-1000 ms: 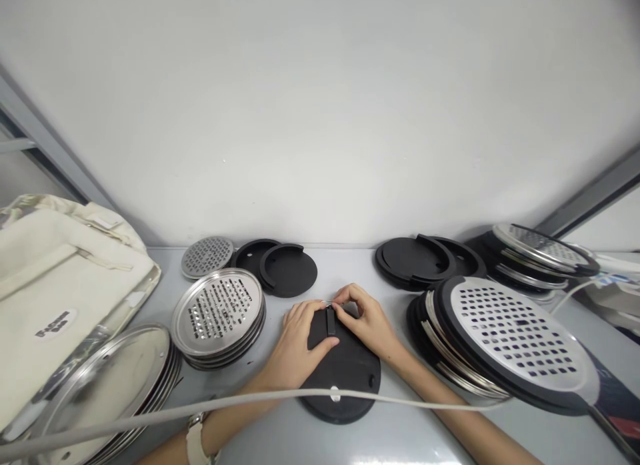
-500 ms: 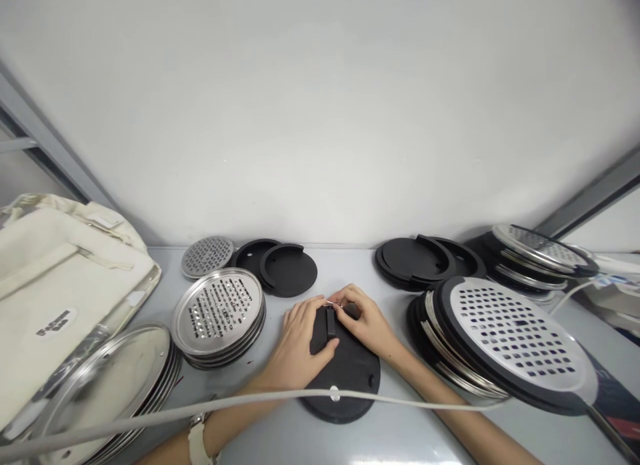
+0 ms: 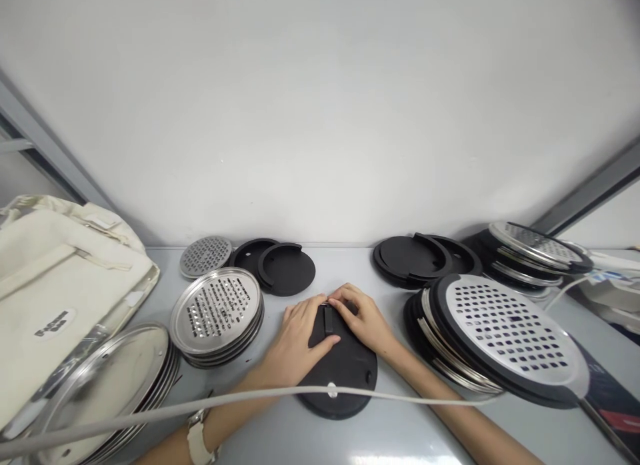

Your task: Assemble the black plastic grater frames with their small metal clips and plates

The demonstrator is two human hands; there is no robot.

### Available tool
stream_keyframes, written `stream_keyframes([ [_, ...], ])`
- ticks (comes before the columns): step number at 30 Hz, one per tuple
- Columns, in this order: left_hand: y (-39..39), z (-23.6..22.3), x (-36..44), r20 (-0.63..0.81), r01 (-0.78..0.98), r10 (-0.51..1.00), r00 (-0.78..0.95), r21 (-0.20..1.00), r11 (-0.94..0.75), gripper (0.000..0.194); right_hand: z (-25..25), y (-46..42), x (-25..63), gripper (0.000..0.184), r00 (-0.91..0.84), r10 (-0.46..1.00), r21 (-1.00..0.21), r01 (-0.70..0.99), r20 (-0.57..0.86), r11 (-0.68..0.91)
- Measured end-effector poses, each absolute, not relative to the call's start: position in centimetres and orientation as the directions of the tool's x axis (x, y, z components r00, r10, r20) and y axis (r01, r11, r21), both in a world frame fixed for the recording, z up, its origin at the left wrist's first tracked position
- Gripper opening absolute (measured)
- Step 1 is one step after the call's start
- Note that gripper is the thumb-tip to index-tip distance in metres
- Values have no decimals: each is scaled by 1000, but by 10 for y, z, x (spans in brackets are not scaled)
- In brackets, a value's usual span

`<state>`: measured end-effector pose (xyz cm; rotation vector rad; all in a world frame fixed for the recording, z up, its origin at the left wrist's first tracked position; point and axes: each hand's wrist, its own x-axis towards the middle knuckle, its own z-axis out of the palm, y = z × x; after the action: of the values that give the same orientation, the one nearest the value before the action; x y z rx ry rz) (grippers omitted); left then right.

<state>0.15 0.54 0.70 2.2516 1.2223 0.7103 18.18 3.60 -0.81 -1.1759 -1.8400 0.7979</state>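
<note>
A black round plate [image 3: 345,378] lies on the table in front of me, with a narrow raised black block [image 3: 329,320] on its upper part. My left hand [image 3: 303,338] rests over the plate's left side, its fingers at the top edge and its thumb beside the block, gripping the plate. At the block's far end, my right hand [image 3: 357,312] pinches thumb and fingertips together on a thin metal pin [image 3: 325,303]. Only a small bit of the pin shows between the two hands.
Stacked metal grater discs [image 3: 217,308] and plain metal discs [image 3: 107,378] stand left, beside a cream bag [image 3: 45,272]. Black rings [image 3: 287,270] and black discs [image 3: 410,258] lie along the wall. Black-rimmed grater discs [image 3: 515,325] are piled right. A white cable [image 3: 380,395] crosses the foreground.
My right fingertips have moved slightly left along the block's end, and less of the metal pin shows. My left hand stays on the plate. The view has shifted slightly.
</note>
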Motion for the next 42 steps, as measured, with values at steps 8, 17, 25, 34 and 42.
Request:
stream_keyframes([
  [8,4,2,1,237,612,847,477,602,-513,54,-5,35,182,22,-273,916,-828,405,296,388],
  [17,2,3,2,206,613,876,436,645,-456,51,-6,35,182,25,-237,924,-813,443,300,377],
  [25,3,3,3,181,624,894,410,659,-419,55,-10,37,182,24,-193,937,-839,420,291,347],
  [34,3,-1,2,219,604,880,422,656,-452,56,-13,40,182,26,-219,948,-880,369,231,299],
  [42,3,1,2,227,595,879,420,662,-455,56,-12,43,183,26,-263,940,-892,336,219,302],
])
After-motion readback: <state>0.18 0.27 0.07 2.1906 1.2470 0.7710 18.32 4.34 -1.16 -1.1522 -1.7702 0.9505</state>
